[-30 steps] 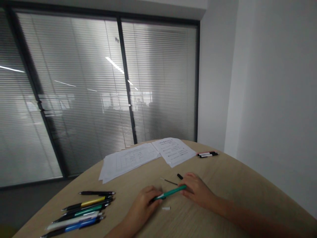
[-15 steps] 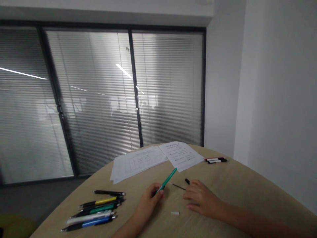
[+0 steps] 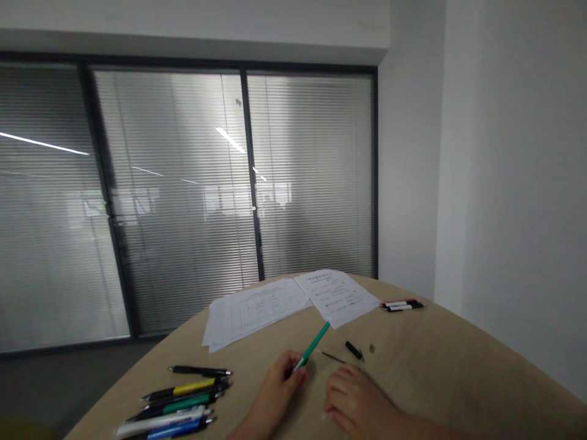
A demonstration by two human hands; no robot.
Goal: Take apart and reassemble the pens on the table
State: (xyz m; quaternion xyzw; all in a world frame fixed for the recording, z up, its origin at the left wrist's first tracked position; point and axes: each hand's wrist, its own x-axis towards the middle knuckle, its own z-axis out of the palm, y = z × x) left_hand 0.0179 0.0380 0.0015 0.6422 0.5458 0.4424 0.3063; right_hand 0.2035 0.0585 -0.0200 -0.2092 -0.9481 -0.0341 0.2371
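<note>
My left hand [image 3: 283, 382] is closed around a green pen barrel [image 3: 315, 343], which tilts up and to the right above the table. My right hand [image 3: 353, 397] is low over the wood with curled fingers. A small whitish pen piece [image 3: 324, 417] shows just at its fingertips, mostly covered by them. Beyond the right hand lie a thin dark refill [image 3: 334, 357], a short black pen part [image 3: 354, 351] and a tiny part [image 3: 372, 348] that looks like a spring or ring, too small to make out.
Several click pens, among them a yellow one [image 3: 188, 387] and a blue one [image 3: 178, 428], lie in a row at the left. Printed sheets [image 3: 257, 308] cover the table's far side. More pens [image 3: 402, 305] rest at the right. The round table [image 3: 458, 366] curves away near a wall.
My right hand has moved back toward me from the black part to the small whitish piece. The black part and a tiny part are now uncovered. My left hand keeps the green barrel.
</note>
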